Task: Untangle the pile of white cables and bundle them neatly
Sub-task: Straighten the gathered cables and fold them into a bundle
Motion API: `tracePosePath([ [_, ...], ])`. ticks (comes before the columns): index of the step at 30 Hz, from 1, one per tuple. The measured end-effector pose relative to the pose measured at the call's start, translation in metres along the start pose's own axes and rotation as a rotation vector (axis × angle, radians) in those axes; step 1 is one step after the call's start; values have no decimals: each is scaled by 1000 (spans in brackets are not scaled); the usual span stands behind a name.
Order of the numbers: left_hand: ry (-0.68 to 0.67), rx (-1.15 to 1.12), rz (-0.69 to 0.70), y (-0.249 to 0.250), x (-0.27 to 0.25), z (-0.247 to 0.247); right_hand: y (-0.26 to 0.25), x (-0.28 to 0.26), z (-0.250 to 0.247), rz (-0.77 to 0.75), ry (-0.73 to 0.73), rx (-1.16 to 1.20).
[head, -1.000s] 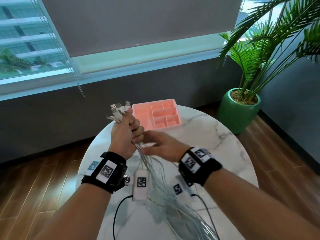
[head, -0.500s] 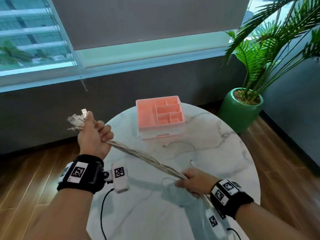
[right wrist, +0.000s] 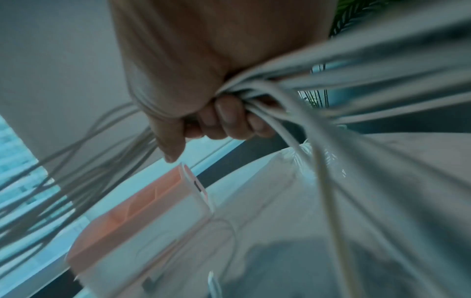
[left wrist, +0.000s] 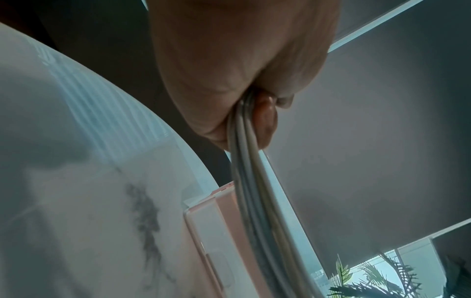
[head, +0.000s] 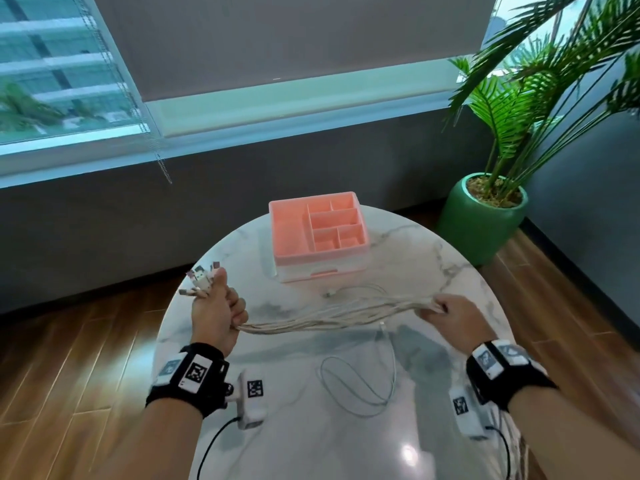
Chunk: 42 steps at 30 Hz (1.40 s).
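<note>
A bundle of white cables (head: 332, 317) stretches level above the round marble table (head: 433, 271). My left hand (head: 216, 310) grips one end in a fist, and several USB plugs (head: 202, 277) stick out above it. My right hand (head: 450, 315) grips the cables further along, at the right side of the table. In the left wrist view the cables (left wrist: 252, 181) leave the fist of my left hand (left wrist: 244, 113) downward. In the right wrist view the fingers (right wrist: 226, 119) curl round the cables (right wrist: 318, 80), which fan out on both sides. One loose white cable (head: 360, 382) lies looped on the table.
A pink organiser box (head: 317, 233) with several open compartments stands at the table's far side, with one cable end (head: 330, 293) lying in front of it. A potted palm in a green pot (head: 483, 220) stands on the wooden floor at the right. Behind are a window and a grey wall.
My hands were together over the table centre. My right hand slid along the bundle to the right while the left moved left, stretching the cables out straight between them.
</note>
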<state>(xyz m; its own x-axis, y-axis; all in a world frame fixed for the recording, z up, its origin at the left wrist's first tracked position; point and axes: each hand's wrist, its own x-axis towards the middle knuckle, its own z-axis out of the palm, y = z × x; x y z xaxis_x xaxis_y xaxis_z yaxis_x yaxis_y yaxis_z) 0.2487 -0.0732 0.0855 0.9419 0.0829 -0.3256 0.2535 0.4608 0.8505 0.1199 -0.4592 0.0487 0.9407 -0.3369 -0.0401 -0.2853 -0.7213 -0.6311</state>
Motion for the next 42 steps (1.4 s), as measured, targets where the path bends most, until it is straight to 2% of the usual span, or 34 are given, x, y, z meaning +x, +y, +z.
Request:
tracePosePath([
  [2,-13,-5,-18,-3,-2,1,-5,19,-13,-9,-46,-62],
  [6,-1,13,-31,-1,-2,5,9,32,-2,97,-416,-309],
  [8,-6,26,-35,-3,-3,9,16,31,13,158,-548,-379],
  [11,15,59,-29,-10,-1,15,12,32,31,165,-675,-389],
  [15,59,93,-14,-13,9,14,-24,49,42,159,-783,-434],
  [17,58,115,-22,-15,12,14,-43,65,47,114,-730,-470],
  [20,50,154,-29,-19,15,18,-74,85,59,4,-503,-357],
  [24,38,247,-23,-20,17,18,-103,105,99,-199,-528,-397],
  [26,9,279,-37,-23,14,22,-98,104,110,-152,-545,-479],
  [29,9,298,-39,-23,9,23,-92,95,124,-123,-478,-618],
  [32,8,307,-43,-21,7,20,-96,89,127,-80,-484,-607],
  [35,14,331,-43,-21,5,23,-107,95,114,-19,-448,-339],
  [39,-15,352,-3,-19,4,35,-161,99,80,-212,-215,129],
  [42,-86,303,31,-14,-1,49,-204,92,64,-330,-122,405],
])
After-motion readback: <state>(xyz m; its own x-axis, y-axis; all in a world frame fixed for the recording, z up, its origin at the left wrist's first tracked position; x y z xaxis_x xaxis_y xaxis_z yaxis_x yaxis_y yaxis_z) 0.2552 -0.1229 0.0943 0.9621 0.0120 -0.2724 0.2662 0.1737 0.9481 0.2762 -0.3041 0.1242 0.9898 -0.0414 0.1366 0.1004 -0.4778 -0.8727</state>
